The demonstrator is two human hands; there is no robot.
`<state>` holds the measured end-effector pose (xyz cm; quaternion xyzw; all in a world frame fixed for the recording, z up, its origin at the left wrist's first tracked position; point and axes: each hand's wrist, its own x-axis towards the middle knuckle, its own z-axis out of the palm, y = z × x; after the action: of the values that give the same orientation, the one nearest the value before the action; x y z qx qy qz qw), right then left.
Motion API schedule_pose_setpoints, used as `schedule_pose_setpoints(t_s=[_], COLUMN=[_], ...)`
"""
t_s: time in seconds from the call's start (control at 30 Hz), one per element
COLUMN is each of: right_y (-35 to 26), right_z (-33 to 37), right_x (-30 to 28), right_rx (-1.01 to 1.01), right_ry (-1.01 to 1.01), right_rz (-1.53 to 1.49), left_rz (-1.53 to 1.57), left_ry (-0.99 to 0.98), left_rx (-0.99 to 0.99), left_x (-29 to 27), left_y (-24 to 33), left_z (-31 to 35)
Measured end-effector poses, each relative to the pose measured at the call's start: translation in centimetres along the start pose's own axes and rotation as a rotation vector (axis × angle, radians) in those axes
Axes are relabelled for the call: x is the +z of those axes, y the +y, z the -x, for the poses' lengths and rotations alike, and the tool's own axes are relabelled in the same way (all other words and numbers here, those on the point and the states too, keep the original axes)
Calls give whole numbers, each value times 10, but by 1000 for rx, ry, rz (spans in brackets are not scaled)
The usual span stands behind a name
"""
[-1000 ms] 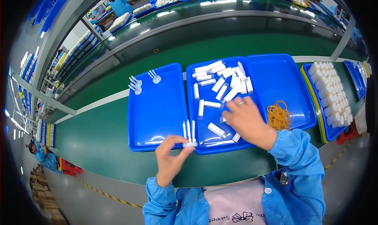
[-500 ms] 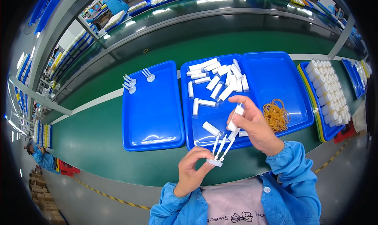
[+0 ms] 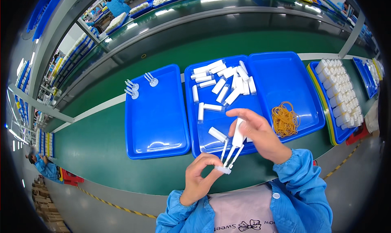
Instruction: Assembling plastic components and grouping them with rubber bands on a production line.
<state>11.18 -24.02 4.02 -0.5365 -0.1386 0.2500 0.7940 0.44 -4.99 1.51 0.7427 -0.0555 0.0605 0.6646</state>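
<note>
My left hand (image 3: 198,179) pinches the rim of a clear round base (image 3: 223,170) with thin white prongs standing up from it. My right hand (image 3: 264,138) grips a white tube-like piece (image 3: 237,140), its lower end at the top of one of the prongs. Whether the prong has gone inside the piece I cannot tell. Both hands are over the near edge of the middle blue tray (image 3: 192,135). A loose white piece (image 3: 218,134) lies just beyond the prongs, and many similar white pieces (image 3: 220,86) with clear ends lie toward the tray's far side.
The left blue tray (image 3: 157,123) holds several pronged clear bases (image 3: 151,80) at its far edge. A heap of tan rubber bands (image 3: 285,119) lies in the right blue tray (image 3: 285,76). Stacked trays with bundled white pieces (image 3: 339,94) stand farther right. A green belt (image 3: 171,57) runs behind.
My right hand has brought the white piece slightly down and left onto the prong tops, tilting it more upright. My left hand keeps holding the base in almost the same place.
</note>
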Motion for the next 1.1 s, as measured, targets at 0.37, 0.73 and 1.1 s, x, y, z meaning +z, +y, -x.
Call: schedule_pose_setpoints(t_s=[0.37, 0.73, 1.1], right_y=[-7, 20, 11], right_z=[13, -24, -35], right_x=[-3, 0, -20], right_rx=[-128, -340, -210], right_ry=[-140, -136, 97], right_rz=[480, 1054, 786], left_rz=[-106, 292, -30], left_ry=[28, 346, 278], left_rx=[64, -48, 85], left_x=[-3, -23, -45], left_y=[3, -12, -23], left_z=[2, 2, 7])
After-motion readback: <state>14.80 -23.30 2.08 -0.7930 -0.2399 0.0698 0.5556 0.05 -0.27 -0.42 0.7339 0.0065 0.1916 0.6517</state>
